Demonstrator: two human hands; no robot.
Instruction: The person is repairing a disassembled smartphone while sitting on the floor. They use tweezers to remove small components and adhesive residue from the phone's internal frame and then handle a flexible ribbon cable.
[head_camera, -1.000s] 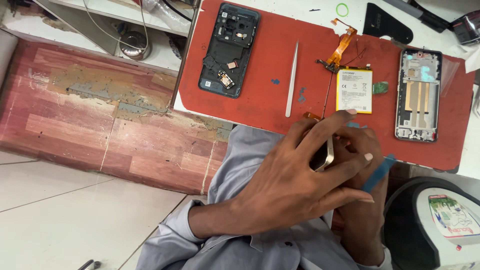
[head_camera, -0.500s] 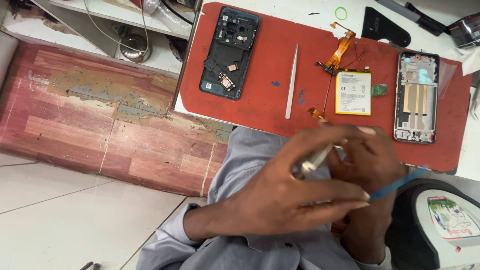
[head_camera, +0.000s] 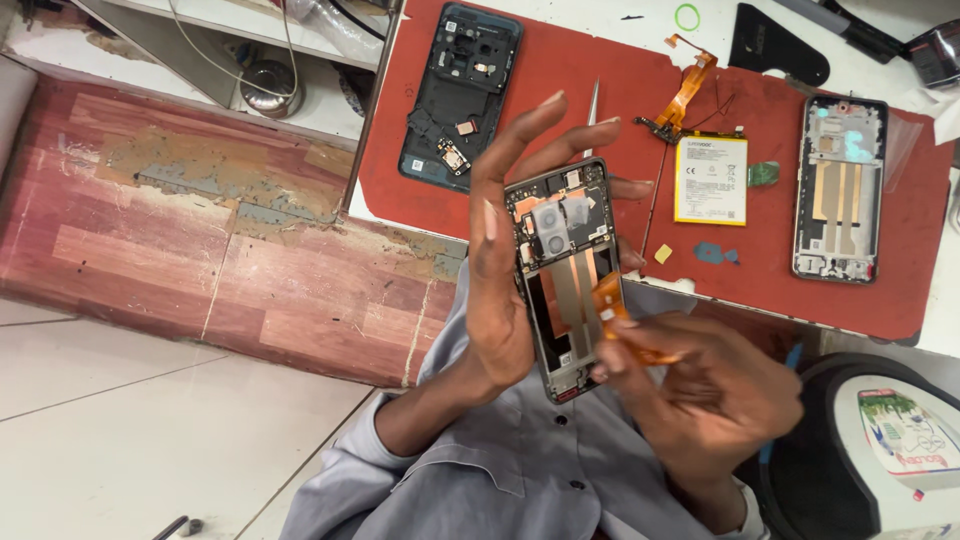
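Observation:
My left hand (head_camera: 505, 270) holds an opened phone body (head_camera: 562, 275) upright in front of my chest, fingers spread behind it and its inside facing me. Circuit parts and copper strips show inside the phone body. My right hand (head_camera: 705, 395) is just below and to the right of it, pinching an orange flex ribbon (head_camera: 622, 325) that lies against the phone's lower half. Behind the right hand, a thin blue tool (head_camera: 792, 358) shows only in part.
A red work mat (head_camera: 610, 55) on the bench carries a dark phone frame (head_camera: 455, 95), a metal pry tool (head_camera: 592, 103), another orange flex cable (head_camera: 688, 88), a white and yellow battery (head_camera: 710, 180) and a second phone frame (head_camera: 840, 190). A black round stool (head_camera: 850, 470) sits at bottom right.
Both hands were closed low over the phone body. Now the left hand has raised it and turned its open side up, and the right hand pinches the orange ribbon.

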